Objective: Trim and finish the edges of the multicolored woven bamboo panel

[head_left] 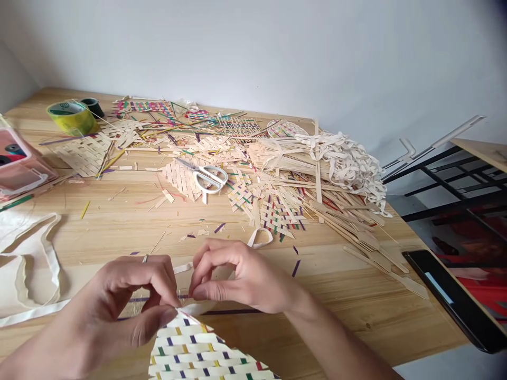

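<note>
A woven bamboo piece (202, 351), cream with small purple, yellow, green and red blocks, comes to a point at its upper left. My left hand (122, 306), with a ring on one finger, pinches that tip between thumb and fingers. Just to the right, my right hand (237, 277) has its thumb and fingertips pressed together close to the tip. Whatever lies between them is too small to make out. White fabric tape (35, 314) runs in from the left and passes behind my hands. A loop of the same tape (262, 237) stands above my right hand.
White-handled scissors (209, 179) lie among woven scraps (277, 214). Behind are bundled strips with white ties (352, 163), yellow tape (73, 119) and a dark spool (93, 107). A pink plastic box (24, 163) stands left. A phone (451, 298) rests at the right edge, beside a black rack (443, 179).
</note>
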Tool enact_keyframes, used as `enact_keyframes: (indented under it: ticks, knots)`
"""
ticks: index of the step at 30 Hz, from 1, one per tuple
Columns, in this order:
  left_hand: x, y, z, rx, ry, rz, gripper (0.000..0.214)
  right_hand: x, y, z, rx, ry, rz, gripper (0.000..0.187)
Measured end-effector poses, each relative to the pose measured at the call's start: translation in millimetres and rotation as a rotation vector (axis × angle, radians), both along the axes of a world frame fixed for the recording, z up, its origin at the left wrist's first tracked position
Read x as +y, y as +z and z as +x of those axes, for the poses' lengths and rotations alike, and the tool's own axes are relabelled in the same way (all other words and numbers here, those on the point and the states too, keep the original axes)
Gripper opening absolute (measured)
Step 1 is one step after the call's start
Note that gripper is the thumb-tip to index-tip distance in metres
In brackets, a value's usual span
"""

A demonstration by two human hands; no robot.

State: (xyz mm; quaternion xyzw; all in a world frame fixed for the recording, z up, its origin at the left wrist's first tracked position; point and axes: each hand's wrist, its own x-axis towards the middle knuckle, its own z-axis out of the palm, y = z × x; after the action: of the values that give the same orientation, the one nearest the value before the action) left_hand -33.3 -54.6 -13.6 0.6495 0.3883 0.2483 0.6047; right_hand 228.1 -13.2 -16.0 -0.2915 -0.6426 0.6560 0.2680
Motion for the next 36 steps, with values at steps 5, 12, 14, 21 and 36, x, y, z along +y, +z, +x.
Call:
enact_keyframes:
  ticks: [5,12,14,21,36]
  knots:
    - [5.0,1.8,-2.1,0.003,-0.039,-0.007,0.014,5.9,-0.2,4.0,0.036,-0.044,-0.055,0.025]
    - [6.5,0.2,-5.1,-0.023,-0.052,0.039,0.011,11.6,-2.5,8.6,0.103,-0.064,-0.265,0.027]
    - [8.2,1.3,-4.4,-0.032,-0.046,0.049,0.011,14.2,-2.2,11.1,0.094,-0.082,-0.250,0.027]
    - [16.5,8.1,-5.2,-0.080,0.002,0.045,0.018,26.3,0.4,38.2,0.045,-0.162,-0.187,0.024]
    - [31.9,9.0,-8.6,-0.198,0.144,0.044,0.025,36.8,12.1,62.8,0.302,-0.512,-0.197,0.029]
